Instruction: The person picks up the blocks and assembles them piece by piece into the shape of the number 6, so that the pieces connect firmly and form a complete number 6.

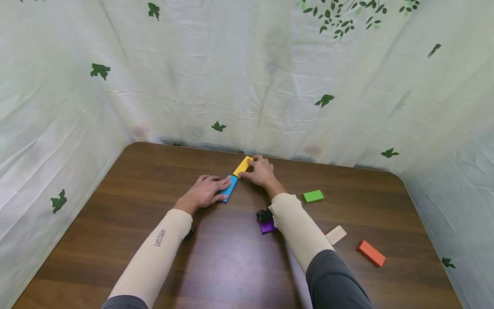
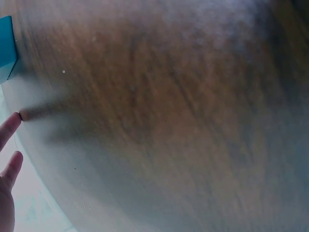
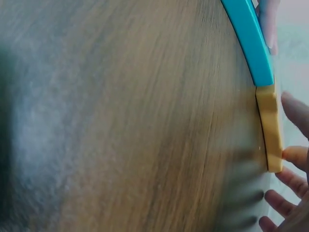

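Observation:
A blue block (image 1: 230,189) and a yellow block (image 1: 242,166) lie end to end on the table, their near ends touching. My left hand (image 1: 203,192) holds the blue block from the left, thumb and forefinger spread along its length. From the right, my right hand (image 1: 261,172) pinches the yellow block, thumb by the end that meets the blue one and forefinger by the far end. In the right wrist view the blue block (image 3: 251,43) and yellow block (image 3: 270,130) meet at a slight bend. Only a corner of the blue block (image 2: 7,48) shows in the left wrist view.
To the right on the brown table (image 1: 154,180) lie a green block (image 1: 313,196), a pale wooden block (image 1: 336,234) and an orange-red block (image 1: 371,253). A purple block (image 1: 267,226) is partly hidden below the right wrist. A printed curtain (image 1: 231,86) surrounds the table.

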Demonstrator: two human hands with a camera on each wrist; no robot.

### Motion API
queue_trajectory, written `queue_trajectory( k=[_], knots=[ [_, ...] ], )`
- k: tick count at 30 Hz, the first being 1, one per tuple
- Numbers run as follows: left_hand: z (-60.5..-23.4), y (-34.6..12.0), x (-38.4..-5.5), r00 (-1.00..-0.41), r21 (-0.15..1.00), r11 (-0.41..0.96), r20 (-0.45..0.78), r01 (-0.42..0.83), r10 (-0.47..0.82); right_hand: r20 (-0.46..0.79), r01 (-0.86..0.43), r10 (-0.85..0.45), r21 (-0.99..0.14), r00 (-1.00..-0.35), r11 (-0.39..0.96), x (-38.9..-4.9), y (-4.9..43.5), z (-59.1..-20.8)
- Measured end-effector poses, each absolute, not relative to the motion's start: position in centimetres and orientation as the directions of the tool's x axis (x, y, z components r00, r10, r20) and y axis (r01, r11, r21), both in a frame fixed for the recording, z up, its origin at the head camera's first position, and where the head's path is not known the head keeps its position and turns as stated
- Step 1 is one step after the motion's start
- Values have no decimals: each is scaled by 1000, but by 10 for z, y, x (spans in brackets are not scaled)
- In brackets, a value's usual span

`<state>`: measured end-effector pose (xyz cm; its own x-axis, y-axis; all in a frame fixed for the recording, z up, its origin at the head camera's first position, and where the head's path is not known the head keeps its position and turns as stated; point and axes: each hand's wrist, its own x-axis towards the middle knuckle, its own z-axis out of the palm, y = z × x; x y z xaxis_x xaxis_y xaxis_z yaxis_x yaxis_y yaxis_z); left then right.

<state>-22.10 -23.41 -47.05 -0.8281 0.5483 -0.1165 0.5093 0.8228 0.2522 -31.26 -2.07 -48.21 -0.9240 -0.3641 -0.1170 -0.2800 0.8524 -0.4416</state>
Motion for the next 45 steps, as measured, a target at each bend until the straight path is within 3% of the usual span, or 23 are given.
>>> queue_trajectory(
  k=[45],
  knots=[
    [-472, -233, -222, -837, 235, 835, -122, 498, 534, -88, -197, -266, -461, -960, 865, -304, -35, -484]
  ],
)
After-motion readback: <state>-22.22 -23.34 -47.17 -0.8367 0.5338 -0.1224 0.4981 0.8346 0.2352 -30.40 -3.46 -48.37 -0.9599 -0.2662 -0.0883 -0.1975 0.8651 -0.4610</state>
